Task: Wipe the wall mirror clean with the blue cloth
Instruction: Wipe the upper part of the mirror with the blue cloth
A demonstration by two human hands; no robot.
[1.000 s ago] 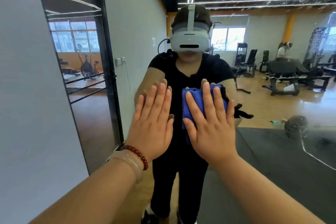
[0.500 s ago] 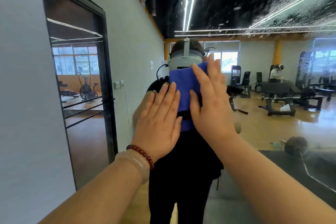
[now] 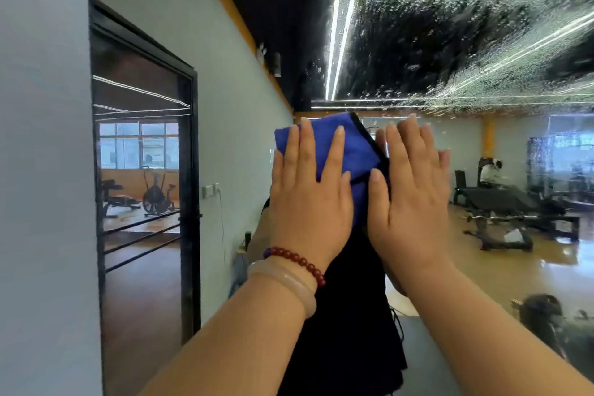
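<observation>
The wall mirror fills most of the head view, and its upper part is covered in water droplets. A folded blue cloth with a dark edge lies flat against the glass at about head height. My left hand, with a red bead bracelet and a pale bangle at the wrist, presses on the cloth with straight, spread fingers. Just to its right, my right hand lies flat on the glass with its thumb at the cloth's edge. My dark-clothed reflection is mostly hidden behind both hands.
A plain grey wall borders the mirror on the left. In the reflection are a black-framed glass door, gym machines on a wooden floor and ceiling strip lights.
Both hands and the cloth have moved up the mirror. The right hand pressed the cloth before; now the left hand lies on it and the right is beside it.
</observation>
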